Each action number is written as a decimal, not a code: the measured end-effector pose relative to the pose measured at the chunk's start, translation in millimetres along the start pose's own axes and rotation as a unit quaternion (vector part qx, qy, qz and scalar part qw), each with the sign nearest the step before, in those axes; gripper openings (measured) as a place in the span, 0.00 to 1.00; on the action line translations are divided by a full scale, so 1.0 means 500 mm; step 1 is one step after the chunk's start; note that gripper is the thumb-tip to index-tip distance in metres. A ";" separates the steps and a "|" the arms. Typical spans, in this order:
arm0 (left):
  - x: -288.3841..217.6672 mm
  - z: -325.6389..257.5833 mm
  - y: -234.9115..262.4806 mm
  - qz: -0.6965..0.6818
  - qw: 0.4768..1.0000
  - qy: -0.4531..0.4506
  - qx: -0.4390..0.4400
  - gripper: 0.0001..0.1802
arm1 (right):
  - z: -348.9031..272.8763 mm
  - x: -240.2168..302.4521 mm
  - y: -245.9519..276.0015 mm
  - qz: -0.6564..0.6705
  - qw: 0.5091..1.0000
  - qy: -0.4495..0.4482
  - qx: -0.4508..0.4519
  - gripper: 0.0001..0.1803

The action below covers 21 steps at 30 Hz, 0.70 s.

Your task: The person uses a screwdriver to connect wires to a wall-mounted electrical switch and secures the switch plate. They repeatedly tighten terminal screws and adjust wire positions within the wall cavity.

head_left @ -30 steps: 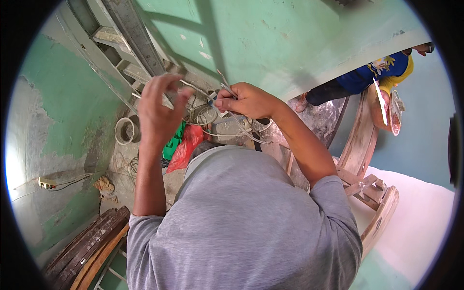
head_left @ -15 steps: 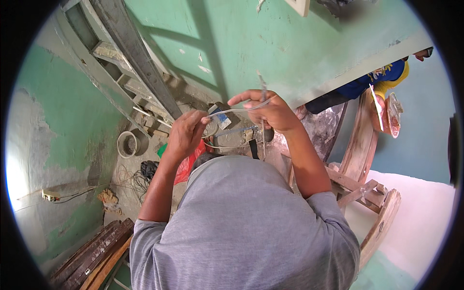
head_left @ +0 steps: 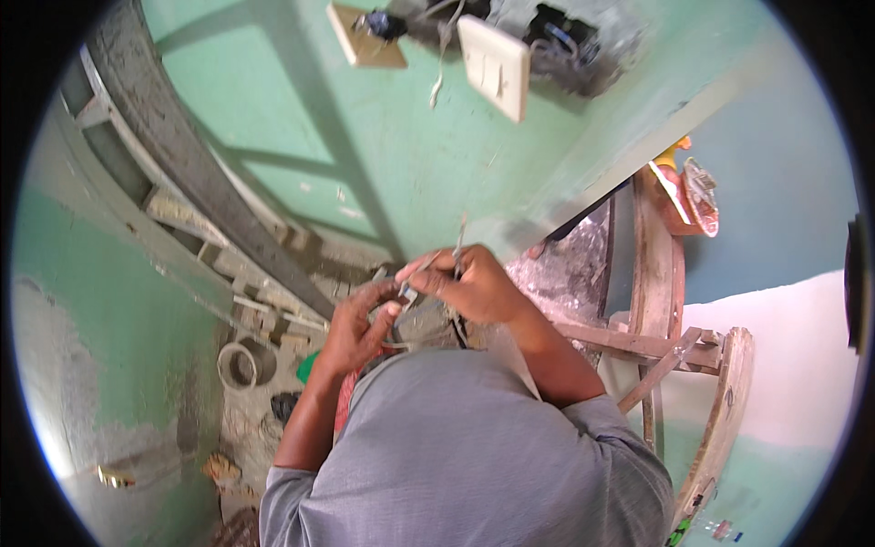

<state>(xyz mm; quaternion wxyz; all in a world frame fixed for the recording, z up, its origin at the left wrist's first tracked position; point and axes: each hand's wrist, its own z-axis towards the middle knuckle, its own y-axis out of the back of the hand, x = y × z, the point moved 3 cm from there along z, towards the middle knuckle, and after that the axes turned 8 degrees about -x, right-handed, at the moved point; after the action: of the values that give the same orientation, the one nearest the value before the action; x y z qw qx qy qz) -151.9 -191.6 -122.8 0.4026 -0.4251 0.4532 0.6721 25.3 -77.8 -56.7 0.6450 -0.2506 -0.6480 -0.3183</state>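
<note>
My left hand [head_left: 360, 324] and my right hand [head_left: 478, 284] are close together in front of my chest, nearly touching at the fingertips. A thin grey wire [head_left: 425, 265] runs between them. My right hand pinches it between thumb and fingers, and a thin greyish length [head_left: 460, 239] sticks up past those fingers. The left thumb and fingers are closed around the wire's other part, though its very end is hidden. Above my hands, a cream switch plate [head_left: 494, 69] hangs off the green wall beside an open wall hole [head_left: 563, 38] with wires in it.
Another cream plate [head_left: 366, 38] and a dangling wire [head_left: 441, 68] are at the top. A ladder [head_left: 196, 173] leans at the left. A round bucket [head_left: 244, 365] stands on the cluttered floor. At the right are a wooden frame [head_left: 720, 410] and a person's hand by a plastic-wrapped package [head_left: 700, 201].
My hands have moved lower and closer together, and the wire stretched between them has shortened. The view has shifted up, bringing the switch plates and wall hole into sight.
</note>
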 end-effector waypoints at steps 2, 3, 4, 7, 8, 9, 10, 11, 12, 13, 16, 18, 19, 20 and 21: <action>-0.019 0.027 0.005 0.031 0.997 -0.059 0.026 0.12 | 0.006 0.015 -0.013 -0.017 1.000 -0.017 -0.005 0.13; -0.022 0.040 0.009 0.043 0.997 -0.053 0.021 0.11 | 0.010 0.013 -0.017 -0.013 1.000 -0.018 -0.011 0.13; -0.027 0.054 0.010 0.055 0.997 -0.047 0.016 0.10 | 0.013 0.016 -0.017 -0.010 1.000 -0.019 -0.016 0.14; -0.051 0.086 0.016 0.073 0.995 -0.064 -0.028 0.07 | 0.016 0.042 -0.020 -0.049 0.997 0.034 -0.053 0.16; -0.064 0.094 0.021 0.069 0.994 -0.080 -0.039 0.07 | 0.022 0.051 -0.022 -0.102 0.985 0.114 -0.083 0.20; -0.072 0.104 0.027 0.065 0.992 -0.095 -0.050 0.07 | 0.016 0.056 -0.016 -0.147 0.982 0.076 -0.090 0.20; -0.070 0.116 0.030 0.073 0.988 -0.128 -0.045 0.07 | 0.003 0.069 -0.006 -0.192 0.976 0.037 -0.098 0.21; -0.076 0.125 0.031 0.048 0.990 -0.123 -0.042 0.08 | -0.007 0.082 -0.004 -0.234 0.966 -0.004 -0.107 0.22; -0.087 0.135 0.030 0.022 0.992 -0.119 -0.039 0.08 | -0.010 0.086 -0.006 -0.268 0.951 0.048 -0.148 0.18; -0.094 0.146 0.027 -0.004 0.993 -0.113 -0.036 0.09 | -0.015 0.070 -0.003 -0.292 0.936 0.081 -0.180 0.18; -0.106 0.172 -0.004 -0.198 0.977 -0.079 0.026 0.10 | -0.040 0.031 0.005 -0.351 0.897 0.125 -0.237 0.17; -0.131 0.196 -0.019 -0.260 0.960 -0.077 0.075 0.12 | -0.062 0.029 0.017 -0.373 0.892 0.081 -0.244 0.17; -0.135 0.208 -0.028 -0.288 0.951 -0.054 0.100 0.12 | -0.072 0.031 0.023 -0.368 0.895 0.070 -0.243 0.16; -0.138 0.215 -0.040 -0.314 0.940 -0.029 0.126 0.13 | -0.085 0.034 0.026 -0.363 0.898 0.057 -0.243 0.16; -0.141 0.222 -0.052 -0.340 0.928 -0.003 0.152 0.13 | -0.097 0.034 0.029 -0.357 0.901 0.045 -0.242 0.16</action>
<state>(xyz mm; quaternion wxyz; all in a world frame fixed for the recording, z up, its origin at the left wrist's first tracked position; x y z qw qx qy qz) -128.7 -90.2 -38.7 0.6682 -0.4856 0.3767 0.4194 67.8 -105.1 -40.0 0.4360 -0.1364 -0.5676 -0.6850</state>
